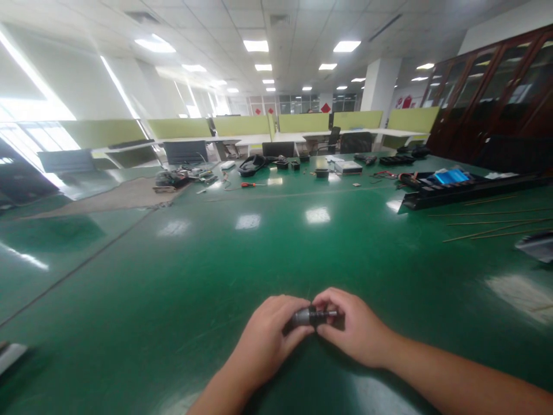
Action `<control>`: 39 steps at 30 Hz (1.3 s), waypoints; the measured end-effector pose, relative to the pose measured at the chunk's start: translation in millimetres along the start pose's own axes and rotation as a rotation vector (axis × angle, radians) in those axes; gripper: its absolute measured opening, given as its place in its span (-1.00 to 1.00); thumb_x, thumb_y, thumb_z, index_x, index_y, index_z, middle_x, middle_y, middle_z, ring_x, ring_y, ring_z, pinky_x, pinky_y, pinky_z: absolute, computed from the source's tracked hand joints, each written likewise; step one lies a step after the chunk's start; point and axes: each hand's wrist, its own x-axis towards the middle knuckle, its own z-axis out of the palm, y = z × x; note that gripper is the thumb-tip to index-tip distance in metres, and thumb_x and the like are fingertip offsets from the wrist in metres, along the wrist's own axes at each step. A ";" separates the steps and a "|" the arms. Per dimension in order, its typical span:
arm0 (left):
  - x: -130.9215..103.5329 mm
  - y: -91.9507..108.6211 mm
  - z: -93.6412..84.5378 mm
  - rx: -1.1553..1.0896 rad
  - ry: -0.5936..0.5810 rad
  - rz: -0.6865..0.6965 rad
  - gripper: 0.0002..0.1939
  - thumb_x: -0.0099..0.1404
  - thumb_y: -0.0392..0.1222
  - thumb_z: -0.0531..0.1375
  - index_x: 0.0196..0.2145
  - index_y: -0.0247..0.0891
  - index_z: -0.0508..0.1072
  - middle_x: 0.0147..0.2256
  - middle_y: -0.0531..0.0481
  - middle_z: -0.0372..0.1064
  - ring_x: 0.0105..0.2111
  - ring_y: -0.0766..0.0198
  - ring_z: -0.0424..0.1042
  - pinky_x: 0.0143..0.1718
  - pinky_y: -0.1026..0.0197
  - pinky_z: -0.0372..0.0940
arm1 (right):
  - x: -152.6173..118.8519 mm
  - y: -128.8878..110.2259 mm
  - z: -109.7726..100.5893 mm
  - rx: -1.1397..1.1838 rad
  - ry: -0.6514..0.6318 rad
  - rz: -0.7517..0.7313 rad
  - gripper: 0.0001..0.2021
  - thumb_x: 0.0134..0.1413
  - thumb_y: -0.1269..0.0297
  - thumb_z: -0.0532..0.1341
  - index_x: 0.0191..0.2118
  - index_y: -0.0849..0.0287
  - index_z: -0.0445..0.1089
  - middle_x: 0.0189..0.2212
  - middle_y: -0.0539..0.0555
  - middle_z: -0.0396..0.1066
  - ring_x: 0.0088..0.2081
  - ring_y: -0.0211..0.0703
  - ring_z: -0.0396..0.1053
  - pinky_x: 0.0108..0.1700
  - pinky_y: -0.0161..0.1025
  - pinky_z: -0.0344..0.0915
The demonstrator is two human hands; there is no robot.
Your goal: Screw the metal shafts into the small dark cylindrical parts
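Close to me, just over the green tabletop (pixel 207 276), is a small grey and black cylindrical part (pixel 304 316) with a thin metal shaft pointing right. Its exact kind is unclear; it looks like a small motor. My left hand (pixel 270 328) is closed round the grey body, thumb on the near side and fingers on the far side. At the black, ribbed shaft end, my right hand (pixel 356 328) curls its fingers and thumb about the part. The fingertips of both hands almost meet. Fingers hide some of the body and its left end.
Along the far side lie a red-handled screwdriver (pixel 253 185), a pile of electronic parts (pixel 177 177), black headgear (pixel 251 166) and a white box (pixel 348 167). At right are a long black tray (pixel 470 189) and several thin rods (pixel 496 222). A pale-edged object (pixel 12 356) sits at lower left.
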 end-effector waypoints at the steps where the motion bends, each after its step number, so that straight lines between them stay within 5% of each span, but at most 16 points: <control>1: 0.1 0.9 0.0 -0.002 -0.002 0.009 -0.68 0.32 -0.19 0.30 0.01 -0.08 0.41 -0.11 0.01 0.49 -0.13 0.13 0.44 -0.08 0.12 0.31 | -0.1 -0.3 0.1 0.004 -0.001 -0.007 -0.69 -0.06 0.51 0.29 -0.15 0.09 0.44 -0.28 -0.02 0.45 -0.31 -0.18 0.42 -0.25 -0.29 0.33; 14: 0.8 7.2 3.1 0.049 0.012 -0.039 -0.74 0.29 -0.13 0.33 -0.06 -0.11 0.49 -0.18 0.00 0.52 -0.19 0.12 0.47 -0.14 0.12 0.31 | 0.1 -9.4 -2.8 -0.007 -0.023 -0.020 -0.87 0.05 0.43 0.30 -0.25 0.15 0.53 -0.32 0.01 0.53 -0.28 -0.14 0.45 -0.22 -0.28 0.30; 39: 3.1 9.0 -1.2 0.084 0.039 0.020 -0.72 0.27 -0.16 0.35 -0.06 -0.11 0.49 -0.18 0.02 0.55 -0.21 0.13 0.47 -0.16 0.11 0.30 | 0.8 -11.0 -3.0 0.049 -0.024 0.014 -0.89 0.05 0.43 0.30 -0.26 0.17 0.54 -0.32 0.04 0.56 -0.26 -0.12 0.48 -0.19 -0.26 0.35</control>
